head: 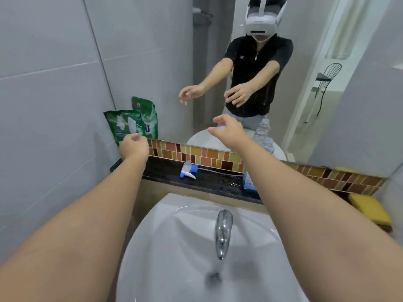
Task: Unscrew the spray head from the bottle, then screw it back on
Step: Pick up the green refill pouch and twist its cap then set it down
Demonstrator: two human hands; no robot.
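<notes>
Head view: spray head [189, 170] lies sideways on the counter [218, 184], left of the bottle [250, 179], tube trailing toward it. Both hands hover above, empty: right hand [227, 130] nearer, fingers spread; left hand [133, 144] curled loosely.

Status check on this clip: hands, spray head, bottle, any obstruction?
Left hand and right hand both empty, raised above the ledge. Spray head off, lying on the ledge. Bottle stands behind the right forearm. Nothing blocking.
</notes>
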